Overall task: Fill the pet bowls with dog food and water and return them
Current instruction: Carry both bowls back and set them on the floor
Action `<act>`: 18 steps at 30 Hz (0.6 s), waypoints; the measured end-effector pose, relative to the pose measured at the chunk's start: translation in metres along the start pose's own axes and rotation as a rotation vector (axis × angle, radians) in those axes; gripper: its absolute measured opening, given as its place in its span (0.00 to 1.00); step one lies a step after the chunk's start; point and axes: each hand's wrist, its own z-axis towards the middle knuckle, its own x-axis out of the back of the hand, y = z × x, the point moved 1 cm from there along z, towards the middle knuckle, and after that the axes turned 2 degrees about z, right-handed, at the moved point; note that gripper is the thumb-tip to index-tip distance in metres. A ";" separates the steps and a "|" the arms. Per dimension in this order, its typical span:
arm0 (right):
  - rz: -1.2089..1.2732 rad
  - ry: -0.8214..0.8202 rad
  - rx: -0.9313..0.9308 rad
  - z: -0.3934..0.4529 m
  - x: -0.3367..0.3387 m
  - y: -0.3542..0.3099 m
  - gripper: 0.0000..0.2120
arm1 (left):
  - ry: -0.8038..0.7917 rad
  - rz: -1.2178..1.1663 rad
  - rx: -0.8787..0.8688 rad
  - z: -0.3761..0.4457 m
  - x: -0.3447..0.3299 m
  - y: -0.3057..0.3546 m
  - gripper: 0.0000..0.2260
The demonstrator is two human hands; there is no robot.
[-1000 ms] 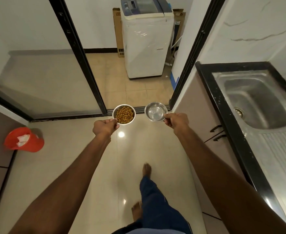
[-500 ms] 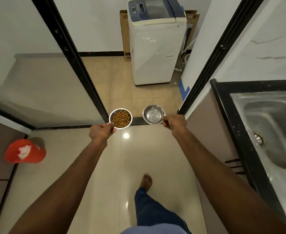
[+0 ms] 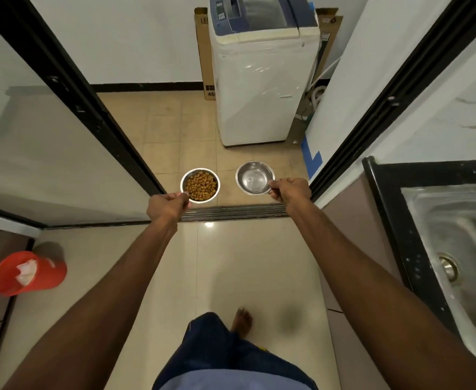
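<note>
The head camera, the only view, looks down at a person's two bare arms stretched forward over a glossy tiled floor (image 3: 231,266).

The left hand (image 3: 166,205) is closed in a pinch on the near rim of a round steel food bowl (image 3: 200,185), heaped with brown dog food (image 3: 201,184). The right hand (image 3: 288,190) is closed in the same way on the near right rim of a second steel water bowl (image 3: 255,178). It looks to hold clear water, though the shine makes the level hard to judge.

Both bowls are in the air, side by side but apart, mouths facing up and close to level. Being round, neither has a long axis. They hang just past a metal door track (image 3: 234,213) set in the floor, inside an open doorway with black frames. Beyond stands a white washing machine (image 3: 262,80). A steel sink (image 3: 456,249) in a black counter runs along the right edge, and an orange bin (image 3: 28,273) sits on the floor at far left. One bare foot (image 3: 242,319) shows below.

The bowls appear filled and on their way back. The risks lie in the grip and the ground: a rim pinch gives little control over tilt, so a jolt could slop water or scatter kibble, and the raised track could catch a bare toe. Any water spilled on the polished tiles would make them slippery.
</note>
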 end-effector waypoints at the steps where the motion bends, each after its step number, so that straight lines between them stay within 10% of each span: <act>1: -0.004 0.000 -0.005 0.008 -0.003 -0.005 0.06 | 0.003 0.007 0.002 0.005 -0.006 0.007 0.07; 18: 0.075 0.020 -0.109 0.150 -0.079 -0.059 0.08 | -0.057 0.052 0.071 0.163 -0.115 0.095 0.08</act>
